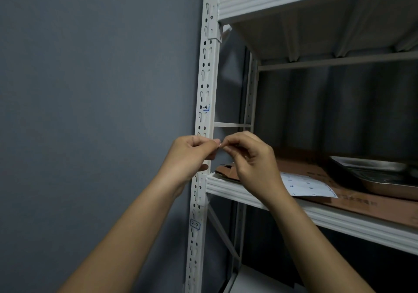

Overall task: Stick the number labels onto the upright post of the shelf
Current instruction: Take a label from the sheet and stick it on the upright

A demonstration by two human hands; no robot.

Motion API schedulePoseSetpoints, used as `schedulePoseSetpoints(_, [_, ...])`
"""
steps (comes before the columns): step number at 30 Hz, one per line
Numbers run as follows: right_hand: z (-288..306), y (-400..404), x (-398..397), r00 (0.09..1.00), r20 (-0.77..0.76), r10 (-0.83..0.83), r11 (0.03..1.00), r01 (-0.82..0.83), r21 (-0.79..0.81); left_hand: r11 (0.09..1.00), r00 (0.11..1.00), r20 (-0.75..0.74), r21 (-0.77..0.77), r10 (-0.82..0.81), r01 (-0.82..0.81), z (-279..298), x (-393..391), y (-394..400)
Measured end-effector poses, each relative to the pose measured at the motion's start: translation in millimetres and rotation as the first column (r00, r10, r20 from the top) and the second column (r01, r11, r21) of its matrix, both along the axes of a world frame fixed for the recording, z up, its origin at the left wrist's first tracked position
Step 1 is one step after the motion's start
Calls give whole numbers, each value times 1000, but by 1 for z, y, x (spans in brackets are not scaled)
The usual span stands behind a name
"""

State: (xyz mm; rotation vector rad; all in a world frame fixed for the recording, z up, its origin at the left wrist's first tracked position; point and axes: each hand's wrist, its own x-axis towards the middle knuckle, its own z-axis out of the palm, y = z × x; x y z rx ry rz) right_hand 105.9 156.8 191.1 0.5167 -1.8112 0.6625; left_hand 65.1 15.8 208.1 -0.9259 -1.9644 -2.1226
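Pinched between left hand (192, 154) and right hand (246, 157) before the post (204, 78): a label (219, 144) (thin, floppy, likely best held by edges).

The scene was dim and flat, with a cool grey cast. Soft light fell from the front, leaving the shelf (316, 193) recess dark. The metal tray (373, 175) carried a faint sheen. The post (207, 71) bowed from wide-angle distortion, and fine detail was soft throughout.
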Motion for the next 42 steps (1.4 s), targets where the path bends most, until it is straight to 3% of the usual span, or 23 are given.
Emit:
schedulePoseSetpoints(11, [-6,-5,-2,1000,26,-4,965,11,-262,999,992,-120,35,34,-30,-11,-4,12])
schedulePoseSetpoints(17, [-3,1,-6,997,27,-75,977,79,-196,998,984,-169,46,53,-46,-13,-8,14])
schedulePoseSetpoints(24, [-13,7,-13,991,-100,-92,981,72,-182,998,991,-129,58,34,-27,-17,-13,21])
schedulePoseSetpoints(30, [-18,18,-16,968,-183,-174,984,165,-66,999,991,-136,33,17,-13,-18,-17,36])
schedulePoseSetpoints(34, [-13,37,-10,944,-179,-276,960,278,-10,1000,983,-183,-3,6,-7,-14,-17,53])
schedulePoseSetpoints(38, [-8,62,-6,859,-201,-471,872,487,41,999,970,-241,30,43,-37,-7,-13,84])
schedulePoseSetpoints(42, [2,92,8,854,-140,-501,862,507,8,998,952,-299,1,59,-62,2,-4,120])
